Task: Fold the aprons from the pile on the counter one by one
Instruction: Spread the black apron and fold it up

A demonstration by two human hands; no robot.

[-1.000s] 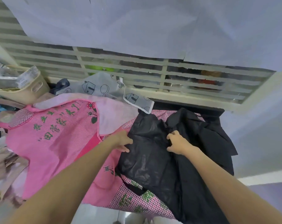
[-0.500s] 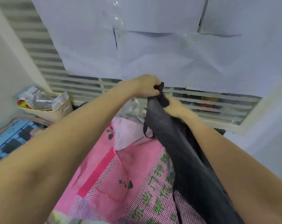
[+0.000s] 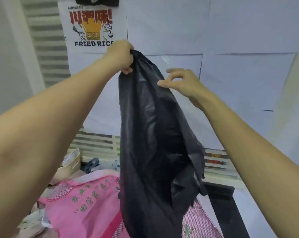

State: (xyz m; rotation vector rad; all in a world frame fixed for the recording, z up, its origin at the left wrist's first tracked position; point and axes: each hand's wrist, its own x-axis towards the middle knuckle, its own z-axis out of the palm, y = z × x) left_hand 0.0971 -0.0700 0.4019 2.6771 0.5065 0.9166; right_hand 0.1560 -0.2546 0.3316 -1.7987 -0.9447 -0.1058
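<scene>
Lifting black apron (image 3: 155, 134) at frame center: left hand (image 3: 122, 56) grips its top, right hand (image 3: 181, 81) released beside; next, catch opposite edge.

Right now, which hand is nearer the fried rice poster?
Left. The left hand grips the top of the black apron just below the fried rice poster, overlapping its lower edge in view. The right hand hangs lower and off to the right.
</scene>
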